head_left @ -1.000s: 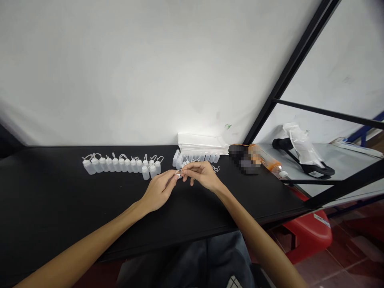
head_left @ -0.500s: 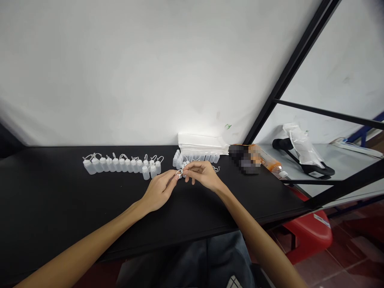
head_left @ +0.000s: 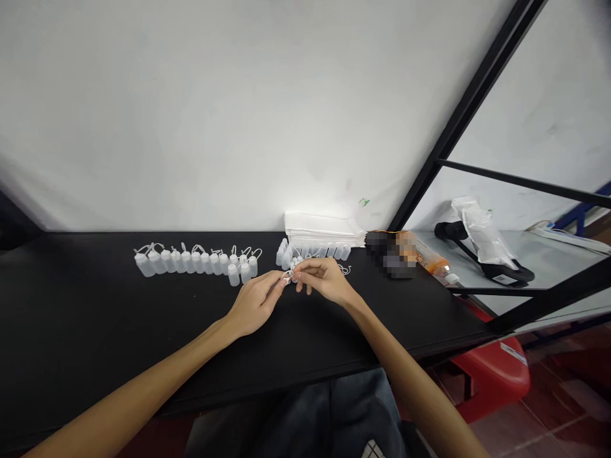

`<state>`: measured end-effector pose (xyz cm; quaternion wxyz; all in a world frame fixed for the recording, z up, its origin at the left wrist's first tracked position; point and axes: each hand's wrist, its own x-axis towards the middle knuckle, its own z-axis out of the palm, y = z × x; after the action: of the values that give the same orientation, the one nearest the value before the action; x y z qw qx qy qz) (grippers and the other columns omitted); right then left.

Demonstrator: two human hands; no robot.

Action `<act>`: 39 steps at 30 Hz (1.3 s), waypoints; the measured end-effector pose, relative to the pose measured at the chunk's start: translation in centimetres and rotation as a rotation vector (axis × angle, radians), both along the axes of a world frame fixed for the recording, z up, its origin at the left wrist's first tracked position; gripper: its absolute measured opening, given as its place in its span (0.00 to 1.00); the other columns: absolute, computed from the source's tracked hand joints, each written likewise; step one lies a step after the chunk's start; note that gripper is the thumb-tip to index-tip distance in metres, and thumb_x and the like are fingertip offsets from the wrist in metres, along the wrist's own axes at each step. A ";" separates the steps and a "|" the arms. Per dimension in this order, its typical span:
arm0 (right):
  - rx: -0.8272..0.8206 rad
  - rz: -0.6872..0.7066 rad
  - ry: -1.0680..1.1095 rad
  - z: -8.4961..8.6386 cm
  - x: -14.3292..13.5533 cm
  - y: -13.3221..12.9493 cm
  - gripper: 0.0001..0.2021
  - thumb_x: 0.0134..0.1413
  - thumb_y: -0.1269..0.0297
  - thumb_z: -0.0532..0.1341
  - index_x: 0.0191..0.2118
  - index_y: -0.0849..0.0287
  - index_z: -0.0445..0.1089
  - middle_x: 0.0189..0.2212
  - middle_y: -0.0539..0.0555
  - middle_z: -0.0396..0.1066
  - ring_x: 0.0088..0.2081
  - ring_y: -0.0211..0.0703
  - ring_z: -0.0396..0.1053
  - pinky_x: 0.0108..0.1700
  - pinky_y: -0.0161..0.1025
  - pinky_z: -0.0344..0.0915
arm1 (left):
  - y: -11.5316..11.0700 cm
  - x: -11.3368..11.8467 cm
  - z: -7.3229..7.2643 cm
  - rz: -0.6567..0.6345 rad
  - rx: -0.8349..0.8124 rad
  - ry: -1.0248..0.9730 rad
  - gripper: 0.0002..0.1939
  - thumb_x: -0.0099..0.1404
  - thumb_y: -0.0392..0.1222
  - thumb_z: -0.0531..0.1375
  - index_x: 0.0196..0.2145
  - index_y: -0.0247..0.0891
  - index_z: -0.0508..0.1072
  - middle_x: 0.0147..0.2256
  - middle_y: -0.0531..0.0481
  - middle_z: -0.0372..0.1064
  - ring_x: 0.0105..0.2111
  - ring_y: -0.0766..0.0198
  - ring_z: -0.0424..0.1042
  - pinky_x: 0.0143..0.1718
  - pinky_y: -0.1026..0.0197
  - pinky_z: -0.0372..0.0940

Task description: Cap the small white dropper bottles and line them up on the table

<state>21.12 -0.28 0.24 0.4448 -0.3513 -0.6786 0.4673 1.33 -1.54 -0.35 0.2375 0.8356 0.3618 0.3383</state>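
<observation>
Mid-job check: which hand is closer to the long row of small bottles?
Left. The left hand is just off the right end of the bottle row; the right hand is farther right, beyond the left one.

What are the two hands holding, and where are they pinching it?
A small, curved, white, plastic-looking piece. The bare left hand pinches its left side, the bare right hand its right side. It's too tiny to tell which parts those are.

Dark blue-grey garment below my fingers, vertical seam in it; pale patch with dark crossing lines, lower right.
</observation>
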 end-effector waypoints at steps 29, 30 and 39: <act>-0.034 0.010 0.046 -0.5 -0.6 0.0 0.13 0.50 0.57 0.67 0.31 0.64 0.75 0.23 0.53 0.72 0.25 0.38 0.71 0.21 0.31 0.64 | -0.3 0.4 -0.5 0.000 -0.095 -0.095 0.18 0.72 0.46 0.46 0.27 0.37 0.64 0.22 0.56 0.58 0.20 0.70 0.56 0.22 0.66 0.53; -0.033 0.011 0.044 -0.5 -0.6 -0.1 0.13 0.50 0.57 0.67 0.31 0.64 0.75 0.23 0.53 0.72 0.25 0.38 0.71 0.21 0.31 0.64 | -0.4 0.5 -0.5 -0.002 -0.100 -0.101 0.18 0.72 0.46 0.46 0.27 0.37 0.63 0.22 0.56 0.58 0.19 0.70 0.56 0.22 0.66 0.53; -0.051 0.032 0.004 -0.3 -0.7 -0.2 0.14 0.51 0.55 0.66 0.31 0.64 0.73 0.23 0.50 0.68 0.20 0.33 0.65 0.20 0.30 0.62 | -0.5 0.4 -0.5 -0.022 -0.188 -0.131 0.19 0.72 0.48 0.47 0.26 0.37 0.63 0.20 0.57 0.55 0.17 0.71 0.53 0.19 0.67 0.51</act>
<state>20.43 -0.53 -0.02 0.4294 -0.3509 -0.6710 0.4922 1.74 -2.04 -0.88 0.3415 0.7897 0.3665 0.3540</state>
